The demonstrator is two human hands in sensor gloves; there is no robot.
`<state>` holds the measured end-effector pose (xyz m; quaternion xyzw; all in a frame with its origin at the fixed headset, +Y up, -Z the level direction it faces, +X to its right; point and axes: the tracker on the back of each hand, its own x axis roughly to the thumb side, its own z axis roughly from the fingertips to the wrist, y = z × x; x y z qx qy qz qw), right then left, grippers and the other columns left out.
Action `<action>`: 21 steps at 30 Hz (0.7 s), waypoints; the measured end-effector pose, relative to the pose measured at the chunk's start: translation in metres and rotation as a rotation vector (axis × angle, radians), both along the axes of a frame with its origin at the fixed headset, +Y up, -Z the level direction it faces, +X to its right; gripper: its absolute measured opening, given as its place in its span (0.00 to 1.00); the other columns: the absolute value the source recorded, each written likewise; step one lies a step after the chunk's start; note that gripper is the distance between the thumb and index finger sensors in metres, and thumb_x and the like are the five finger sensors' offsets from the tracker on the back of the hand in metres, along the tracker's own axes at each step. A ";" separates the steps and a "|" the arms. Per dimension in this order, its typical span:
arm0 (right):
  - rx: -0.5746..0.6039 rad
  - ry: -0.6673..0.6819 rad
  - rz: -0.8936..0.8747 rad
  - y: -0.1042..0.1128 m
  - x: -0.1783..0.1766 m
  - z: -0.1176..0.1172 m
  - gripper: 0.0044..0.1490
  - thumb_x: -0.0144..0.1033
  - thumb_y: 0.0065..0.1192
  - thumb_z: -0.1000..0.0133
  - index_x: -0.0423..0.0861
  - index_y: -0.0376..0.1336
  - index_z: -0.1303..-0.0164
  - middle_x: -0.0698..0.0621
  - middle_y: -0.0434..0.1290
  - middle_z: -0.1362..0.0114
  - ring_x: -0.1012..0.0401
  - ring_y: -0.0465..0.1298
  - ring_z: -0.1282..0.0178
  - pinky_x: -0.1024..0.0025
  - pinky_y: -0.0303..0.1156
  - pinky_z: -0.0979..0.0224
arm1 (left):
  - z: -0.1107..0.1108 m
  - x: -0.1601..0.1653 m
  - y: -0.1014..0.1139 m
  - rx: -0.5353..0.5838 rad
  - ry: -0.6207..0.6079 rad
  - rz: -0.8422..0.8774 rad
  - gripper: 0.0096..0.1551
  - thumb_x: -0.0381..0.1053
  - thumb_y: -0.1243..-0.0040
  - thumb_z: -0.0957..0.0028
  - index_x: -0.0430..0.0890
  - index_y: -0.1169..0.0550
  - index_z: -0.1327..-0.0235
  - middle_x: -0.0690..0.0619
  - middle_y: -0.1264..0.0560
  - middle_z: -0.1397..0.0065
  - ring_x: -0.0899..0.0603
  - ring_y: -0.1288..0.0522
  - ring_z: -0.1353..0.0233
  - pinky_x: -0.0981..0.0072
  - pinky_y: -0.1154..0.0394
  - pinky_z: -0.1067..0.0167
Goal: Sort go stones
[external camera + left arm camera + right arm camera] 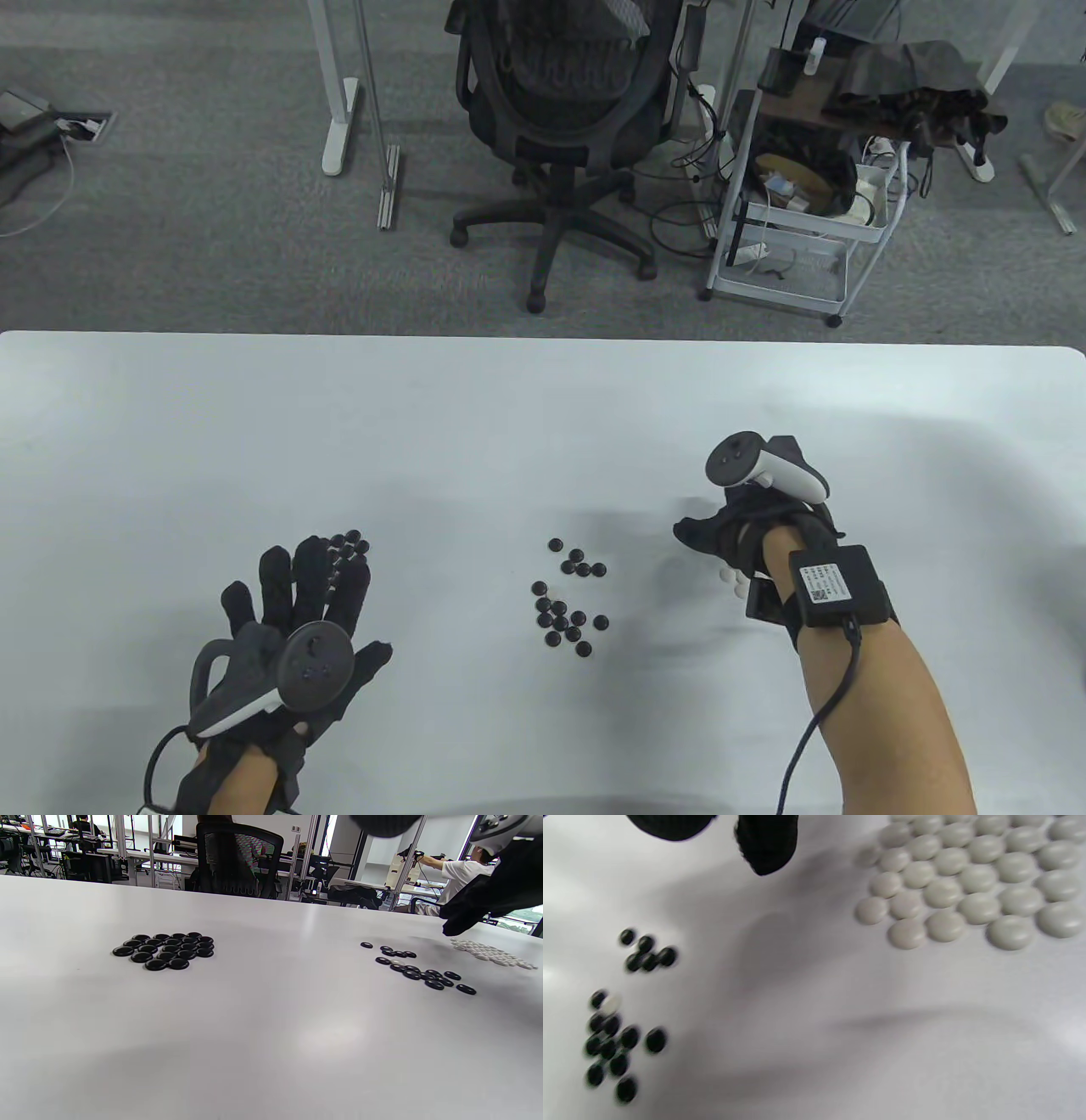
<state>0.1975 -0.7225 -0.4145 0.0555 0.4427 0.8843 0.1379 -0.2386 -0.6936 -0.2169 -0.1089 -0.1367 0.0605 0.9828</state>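
Table view: white table, office chair behind on grey carpet

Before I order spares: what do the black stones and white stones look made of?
Black stones: glossy, smooth lens shapes with light glints, likely glass or plastic. White stones: duller, satin off-white, perhaps plastic or ceramic. Looks alone cannot settle either.

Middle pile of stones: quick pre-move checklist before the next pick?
1. Middle pile reachable, nothing covering it: ok.
2. Stray white stone among the black ones: not ok, still unsorted.
3. Sorted black group tidy, apart from the middle pile: ok.
4. Sorted white group apart from the middle pile: ok.
5. Left hand free, fingers straight: ok.
6. Right hand empty: cannot tell, fingers hidden.
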 end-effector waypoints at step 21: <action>-0.040 0.370 -0.089 -0.028 -0.136 0.031 0.39 0.55 0.40 0.40 0.52 0.54 0.18 0.36 0.21 0.20 0.33 0.18 0.29 0.20 0.23 0.37 | 0.000 0.000 0.000 0.004 0.000 0.002 0.46 0.63 0.62 0.33 0.41 0.59 0.12 0.24 0.75 0.18 0.19 0.78 0.27 0.14 0.73 0.42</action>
